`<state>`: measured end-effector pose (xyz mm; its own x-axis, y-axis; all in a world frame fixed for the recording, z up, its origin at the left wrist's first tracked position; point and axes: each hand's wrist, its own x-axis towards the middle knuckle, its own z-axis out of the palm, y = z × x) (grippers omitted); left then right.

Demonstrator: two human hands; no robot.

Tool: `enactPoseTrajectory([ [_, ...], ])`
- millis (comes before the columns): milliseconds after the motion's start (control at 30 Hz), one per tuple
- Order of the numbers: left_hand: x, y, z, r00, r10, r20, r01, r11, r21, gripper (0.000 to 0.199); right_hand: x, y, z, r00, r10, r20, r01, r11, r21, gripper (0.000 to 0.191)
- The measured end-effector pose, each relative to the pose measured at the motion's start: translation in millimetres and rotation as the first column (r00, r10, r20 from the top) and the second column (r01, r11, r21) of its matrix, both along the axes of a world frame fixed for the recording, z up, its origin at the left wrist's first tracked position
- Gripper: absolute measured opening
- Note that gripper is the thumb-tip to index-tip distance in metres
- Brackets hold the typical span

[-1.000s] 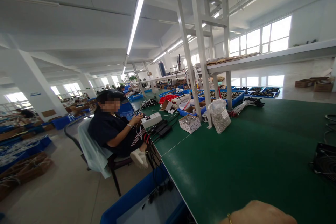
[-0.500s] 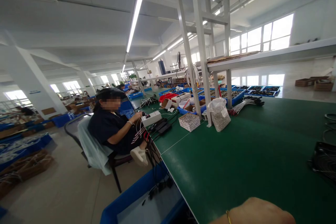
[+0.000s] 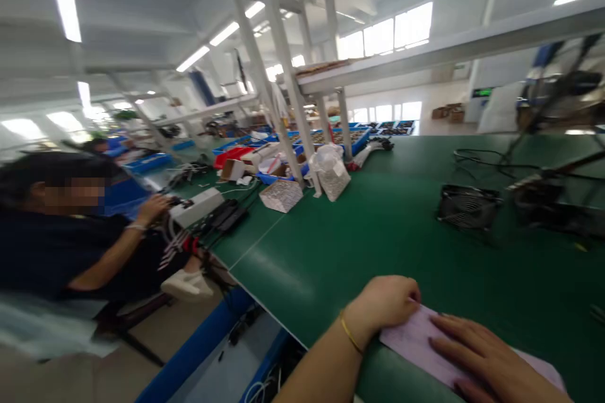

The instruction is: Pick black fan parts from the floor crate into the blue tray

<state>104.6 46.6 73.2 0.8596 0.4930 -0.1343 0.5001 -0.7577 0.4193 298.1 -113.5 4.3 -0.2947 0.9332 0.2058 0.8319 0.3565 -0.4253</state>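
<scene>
On my feed, the left hand [image 3: 382, 305] and the right hand [image 3: 491, 359] both rest on a pale pink sheet of paper [image 3: 439, 346], which lies at the near side of the green tabletop [image 3: 326, 271], toward the right. The left grip curls at the sheet's left edge with the fingers together; I cannot tell whether it is pinching the paper or only pressing on it. The right grip lies open, its fingers spread across the top of the sheet.

The sheet sits close to the tabletop's near edge, so I judge that a careless slide could send it over toward the blue crate [image 3: 208, 334] at near left. Uneven pressure from the two hands could also crease or tear it.

My count: two hands, one sheet, and one gold bangle [image 3: 350, 335] on the left wrist. Farther off are one black grilled fan [image 3: 467, 206], one white box [image 3: 196, 206] beside the seated co-worker [image 3: 61, 245], one small carton of silvery parts [image 3: 281, 195], and one clear plastic bag of parts [image 3: 332, 176].
</scene>
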Motion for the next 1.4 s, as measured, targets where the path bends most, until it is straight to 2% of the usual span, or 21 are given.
enactPoseTrajectory([
  [100,-5.8,3.1,3.0,0.998,0.021,0.051,-0.019,0.999,-0.038,0.019,3.6,0.1,27.4,0.98,-0.197,-0.04,0.198,0.98,0.011,0.039],
  [200,-8.1,7.6,7.2,0.998,0.024,0.063,-0.02,0.998,-0.061,0.017,9.8,1.0,42.9,0.929,-0.369,-0.04,0.369,0.929,-0.006,0.036],
  [300,-8.9,8.1,10.1,0.999,0.023,0.048,-0.02,0.998,-0.065,0.018,13.4,-2.1,55.1,0.917,-0.4,0.008,0.399,0.913,-0.091,0.033],
  [433,-9.7,9.6,10.6,0.999,0.03,0.036,-0.027,0.997,-0.074,0.017,13.7,-9.1,69.0,0.939,-0.335,0.076,0.344,0.913,-0.22,0.029],
  [500,-10.5,11.6,10.6,1.0,0.02,0.024,-0.018,0.996,-0.086,0.017,12.3,-10.6,71.7,0.945,-0.306,0.117,0.326,0.915,-0.239,0.021],
  [600,-12.5,14.5,11.2,1.0,-0.011,0.026,0.014,0.994,-0.106,0.016,8.9,-8.5,70.6,0.937,-0.305,0.173,0.336,0.921,-0.196,0.006],
  [700,-14.1,15.6,12.0,0.998,-0.025,0.05,0.031,0.992,-0.126,0.017,8.1,-3.5,67.5,0.916,-0.347,0.202,0.38,0.912,-0.157,0.005],
  [767,-14.5,15.6,12.2,0.998,-0.025,0.051,0.032,0.99,-0.135,0.017,12.0,-0.1,64.8,0.881,-0.424,0.209,0.456,0.879,-0.14,0.004],
  [867,-14.1,15.4,11.9,0.999,-0.023,0.047,0.03,0.989,-0.145,0.017,25.1,3.8,59.0,0.777,-0.591,0.218,0.618,0.781,-0.088,0.005],
  [933,-13.8,15.7,11.8,0.998,-0.019,0.055,0.028,0.987,-0.157,0.017,34.8,5.4,55.4,0.722,-0.664,0.192,0.681,0.731,-0.035,0.007],
  [1000,-13.6,16.8,12.4,0.997,-0.013,0.079,0.026,0.986,-0.166,0.018,41.0,5.8,53.4,0.741,-0.663,0.107,0.668,0.744,-0.004,0.01],
  [1100,-13.7,19.7,15.0,0.988,0.013,0.157,0.015,0.984,-0.176,0.018,40.6,5.2,54.1,0.831,-0.555,-0.033,0.555,0.832,-0.016,0.013],
  [1167,-13.9,22.2,17.4,0.974,0.051,0.221,-0.008,0.982,-0.189,0.019,36.9,4.9,55.2,0.865,-0.496,-0.073,0.495,0.868,-0.034,0.016],
  [1300,-15.0,26.9,19.8,0.928,0.133,0.347,-0.062,0.976,-0.209,0.02,36.2,6.7,53.6,0.863,-0.496,-0.097,0.489,0.868,-0.089,0.012],
  [1400,-15.8,30.3,17.7,0.891,0.184,0.416,-0.095,0.97,-0.225,0.019,43.7,9.3,49.8,0.845,-0.505,-0.175,0.488,0.863,-0.133,0.011],
])
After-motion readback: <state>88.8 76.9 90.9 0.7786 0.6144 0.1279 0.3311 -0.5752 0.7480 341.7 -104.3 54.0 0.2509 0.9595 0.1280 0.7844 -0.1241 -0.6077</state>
